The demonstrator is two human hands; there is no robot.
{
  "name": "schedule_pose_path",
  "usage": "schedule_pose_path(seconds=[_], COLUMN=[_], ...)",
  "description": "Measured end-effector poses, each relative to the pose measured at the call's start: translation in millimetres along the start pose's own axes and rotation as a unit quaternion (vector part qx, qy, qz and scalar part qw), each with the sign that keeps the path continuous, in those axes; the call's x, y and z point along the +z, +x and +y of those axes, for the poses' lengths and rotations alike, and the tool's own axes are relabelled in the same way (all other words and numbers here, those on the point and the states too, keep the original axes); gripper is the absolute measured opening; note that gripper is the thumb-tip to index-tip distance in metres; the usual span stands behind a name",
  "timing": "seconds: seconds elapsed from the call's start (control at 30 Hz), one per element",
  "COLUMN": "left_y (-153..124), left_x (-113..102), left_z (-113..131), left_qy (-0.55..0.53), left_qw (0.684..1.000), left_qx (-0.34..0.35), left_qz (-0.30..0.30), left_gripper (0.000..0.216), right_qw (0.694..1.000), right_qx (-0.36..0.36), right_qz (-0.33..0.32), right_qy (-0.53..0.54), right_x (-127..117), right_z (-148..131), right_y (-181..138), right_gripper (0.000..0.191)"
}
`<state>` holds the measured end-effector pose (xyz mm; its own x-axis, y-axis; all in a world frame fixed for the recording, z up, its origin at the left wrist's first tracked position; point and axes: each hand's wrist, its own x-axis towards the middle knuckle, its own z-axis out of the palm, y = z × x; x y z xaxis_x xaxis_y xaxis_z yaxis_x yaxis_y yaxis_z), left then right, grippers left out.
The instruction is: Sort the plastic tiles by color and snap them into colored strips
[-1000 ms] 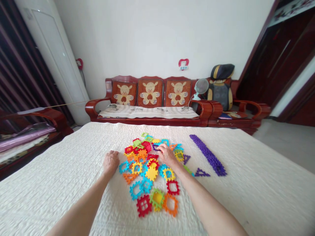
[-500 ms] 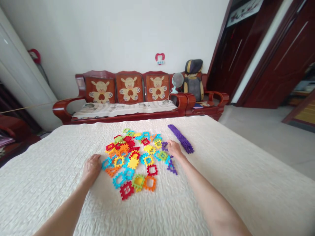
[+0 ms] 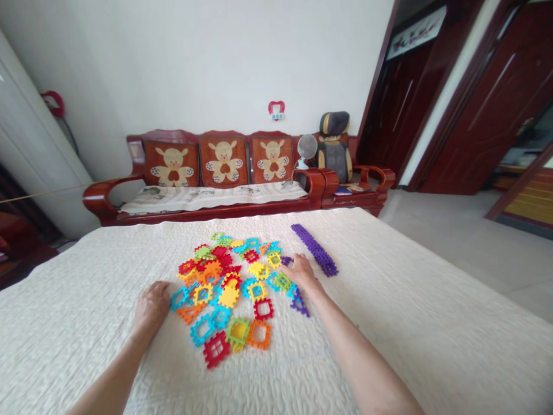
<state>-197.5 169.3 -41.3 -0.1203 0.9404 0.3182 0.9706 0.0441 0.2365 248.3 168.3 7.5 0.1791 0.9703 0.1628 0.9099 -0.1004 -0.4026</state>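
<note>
A purple piece [image 3: 286, 261] is seen at the half-curled fingers of the right hand [image 3: 299, 273]; whether it is gripped cannot be told. Left of that hand, colourful pieces [image 3: 228, 297] are spread; beyond it, a purple strip [image 3: 314, 249] is laid. The left hand [image 3: 152, 304] is rested, loosely curled, its grasp hidden

Pieces half covered, both arms cropped.
The right hand [image 3: 299, 272] covers part of a purple piece [image 3: 287, 261], so whether it is gripped cannot be told; the left hand [image 3: 152, 304] has its palm hidden. Both forearms [image 3: 360, 346] are cut off at the near edge. In the pile [image 3: 228, 297], overlapping pieces hide one another. The quilt [image 3: 367, 282] hides the sofa's [image 3: 101, 199] base; the seat cloth's [image 3: 207, 197] print is too small to tell. The cabinet [image 3: 30, 109] is cropped at left.
</note>
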Motion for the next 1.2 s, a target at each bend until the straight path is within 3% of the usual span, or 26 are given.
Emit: schedule_pose_path(seconds=[0.2, 0.33, 0.47, 0.57, 0.9, 1.2], left_y=[0, 2, 5, 6, 7, 7], left_x=[2, 5, 11, 13, 14, 14], left_z=[-2, -6, -13, -16, -16, -16], left_qy=[-0.002, -0.007, -0.003, 0.0, 0.03, 0.013], left_qw=[1.0, 1.0, 1.0, 1.0, 0.999, 1.0], left_qx=[0.007, 0.004, -0.002, -0.002, -0.011, -0.005], left_qz=[-0.004, -0.005, -0.003, -0.001, -0.018, -0.014], left_gripper=[0.038, 0.035, 0.03, 0.029, 0.032, 0.033], right_qw=[0.983, 0.967, 0.953, 0.951, 0.969, 0.97], right_qx=[0.02, 0.121, 0.228, 0.256, 0.21, 0.203], right_qz=[0.172, 0.222, 0.201, 0.175, 0.132, 0.134], right_qy=[0.058, 0.04, 0.018, 0.004, -0.005, -0.021], right_x=[-17, -24, -29, -31, -30, -27], right_z=[30, 64, 82, 83, 86, 92], right_y=[-21, -35, -41, -42, -50, -48], right_gripper=[0.054, 0.054, 0.058, 0.06, 0.079, 0.064])
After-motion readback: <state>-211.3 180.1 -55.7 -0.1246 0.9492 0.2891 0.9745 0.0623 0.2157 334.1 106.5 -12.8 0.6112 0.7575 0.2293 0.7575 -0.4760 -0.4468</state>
